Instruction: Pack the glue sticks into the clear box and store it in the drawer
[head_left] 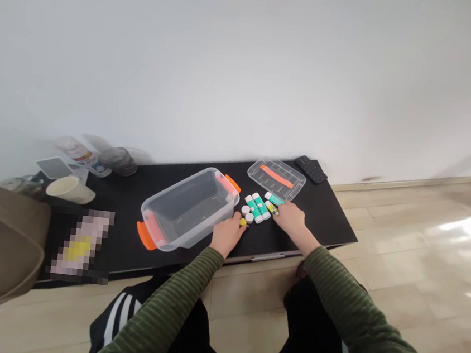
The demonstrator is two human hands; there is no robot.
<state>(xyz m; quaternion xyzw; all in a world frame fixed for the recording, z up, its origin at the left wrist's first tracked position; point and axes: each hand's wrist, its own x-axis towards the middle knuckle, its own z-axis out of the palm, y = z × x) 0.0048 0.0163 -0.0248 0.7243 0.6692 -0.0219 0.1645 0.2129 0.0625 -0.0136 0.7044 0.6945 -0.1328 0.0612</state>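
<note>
Several green-and-white glue sticks [257, 208] lie side by side on the black table, to the right of a clear plastic box [190, 208] with orange latches. Two white round caps or stick ends [249, 217] show at their left. My left hand [227, 235] is closed at the box's near right corner, its fingertips around a small stick with a yellow end [243, 222]. My right hand [291, 218] is closed at the right ends of a green glue stick [273, 198] and a yellow-labelled stick [271, 208]; its fingertips are partly hidden. The box holds nothing visible.
Behind the glue sticks lies the clear lid [276, 176] with an orange handle. A dark, dotted object [311, 169] rests at the back right corner. At the left stand a paper cup [69, 189], a white bottle [88, 160] and a grey container [119, 161]. Wall behind.
</note>
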